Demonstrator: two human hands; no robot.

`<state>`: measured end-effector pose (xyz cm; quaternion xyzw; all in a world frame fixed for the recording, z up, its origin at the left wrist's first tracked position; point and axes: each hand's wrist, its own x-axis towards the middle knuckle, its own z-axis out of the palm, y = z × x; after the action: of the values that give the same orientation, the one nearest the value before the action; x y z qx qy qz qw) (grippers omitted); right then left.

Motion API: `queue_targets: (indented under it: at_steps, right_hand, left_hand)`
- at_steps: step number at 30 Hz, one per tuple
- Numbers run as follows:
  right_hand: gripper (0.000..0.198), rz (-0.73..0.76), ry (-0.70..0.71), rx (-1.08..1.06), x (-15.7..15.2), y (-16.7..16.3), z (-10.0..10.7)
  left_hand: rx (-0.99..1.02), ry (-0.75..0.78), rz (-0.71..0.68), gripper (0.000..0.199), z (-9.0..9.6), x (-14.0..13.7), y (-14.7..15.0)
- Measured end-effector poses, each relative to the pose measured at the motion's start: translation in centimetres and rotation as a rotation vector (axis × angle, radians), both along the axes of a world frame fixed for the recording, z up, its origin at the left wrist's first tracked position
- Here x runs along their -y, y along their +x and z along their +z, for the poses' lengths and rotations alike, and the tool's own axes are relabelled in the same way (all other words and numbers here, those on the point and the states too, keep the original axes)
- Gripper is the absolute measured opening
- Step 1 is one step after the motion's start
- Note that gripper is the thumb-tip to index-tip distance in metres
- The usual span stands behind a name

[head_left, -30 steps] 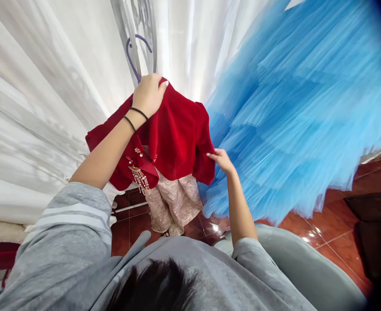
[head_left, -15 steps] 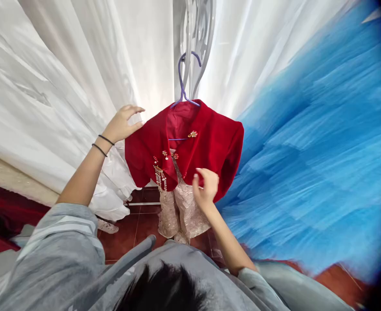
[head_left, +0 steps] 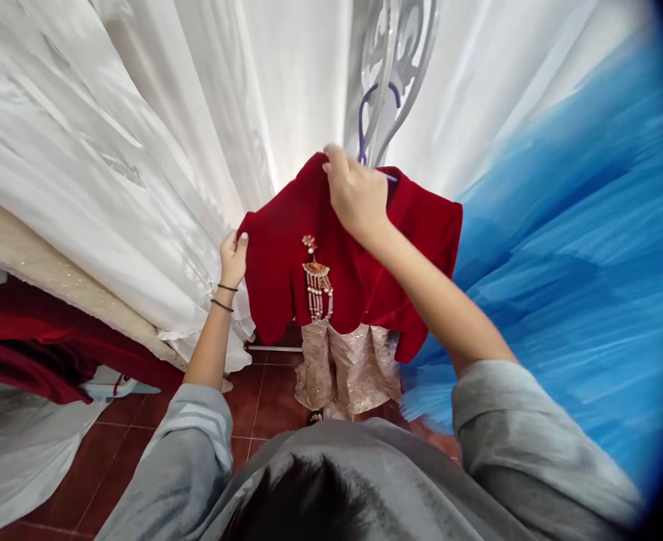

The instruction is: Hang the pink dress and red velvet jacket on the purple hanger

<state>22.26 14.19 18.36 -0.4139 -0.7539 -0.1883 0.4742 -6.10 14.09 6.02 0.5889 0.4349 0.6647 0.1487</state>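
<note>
A red velvet jacket hangs in front of me on a purple hanger, with a pale pink patterned garment below it. My left hand is closed on the jacket's left-hand shoulder edge, thumb on top. My right hand grips the jacket near the collar, just left of the hanger's neck, and covers part of the hanger. Between the two hands the red cloth is spread out. A beaded tassel ornament dangles on the jacket's front.
A white scrolled metal stand holds the hanger. White gowns hang on the left and behind, and a blue tulle dress fills the right side. Dark red cloth lies at lower left above the red tiled floor.
My right hand has risen from the jacket's lower front to its collar and closed there. My left hand, open before, now grips the shoulder edge. The jacket's left-hand side is pulled outward.
</note>
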Motion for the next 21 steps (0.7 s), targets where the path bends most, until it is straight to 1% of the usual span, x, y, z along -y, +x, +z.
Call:
queue_targets:
  at_steps: [1, 3, 6, 9, 11, 13, 14, 15, 16, 17, 19, 20, 21]
  right_hand:
    - [0.042, 0.004, 0.014, 0.036, -1.3, 0.2, 0.2]
    - [0.043, -0.005, 0.008, 0.100, -3.1, 0.8, -0.6]
    - [0.043, -0.057, -0.053, 0.144, -3.7, 2.3, -3.3]
    - [0.039, -0.105, -0.106, 0.106, -2.1, 3.5, -5.6]
    - [0.038, -0.095, -0.078, 0.037, -0.2, 4.0, -6.9]
    - [0.036, -0.066, -0.008, -0.072, 2.4, 4.1, -8.8]
    - [0.033, -0.048, 0.028, -0.136, 4.0, 4.1, -10.4]
    - [0.030, -0.031, 0.053, -0.200, 5.7, 3.9, -12.4]
    - [0.025, -0.014, 0.062, -0.260, 7.4, 3.7, -14.8]
    - [0.022, 0.016, 0.042, -0.292, 9.1, 3.4, -17.5]
    - [0.018, 0.024, -0.122, -0.321, 12.0, 2.9, -23.0]
    - [0.018, -0.017, -0.218, -0.364, 13.2, 2.8, -25.4]
    - [0.018, -0.077, -0.298, -0.438, 14.1, 2.9, -27.4]
  left_hand:
    - [0.010, 0.004, 0.008, 0.058, -0.3, -0.2, 0.3]
    - [0.023, -0.060, -0.007, 0.061, -2.0, -0.3, 1.0]
    - [0.045, -0.243, -0.044, 0.065, -6.1, 0.9, 2.0]
    - [0.067, -0.386, -0.075, 0.064, -10.6, 3.2, 2.5]
    - [0.071, -0.452, -0.091, 0.064, -13.4, 4.7, 2.6]
    - [0.076, -0.521, -0.083, 0.061, -16.3, 6.4, 2.6]
    - [0.085, -0.566, -0.050, 0.058, -17.8, 7.3, 2.7]
    - [0.104, -0.610, 0.000, 0.053, -19.5, 8.3, 2.9]
    - [0.117, -0.630, 0.044, 0.050, -21.2, 9.4, 3.1]
    - [0.124, -0.647, 0.080, 0.049, -22.9, 10.8, 3.5]
    - [0.124, -0.706, 0.148, 0.044, -26.2, 13.9, 4.4]
    - [0.101, -0.807, 0.219, 0.039, -27.7, 15.7, 4.9]
    - [0.061, -0.913, 0.252, 0.035, -29.0, 17.5, 5.5]
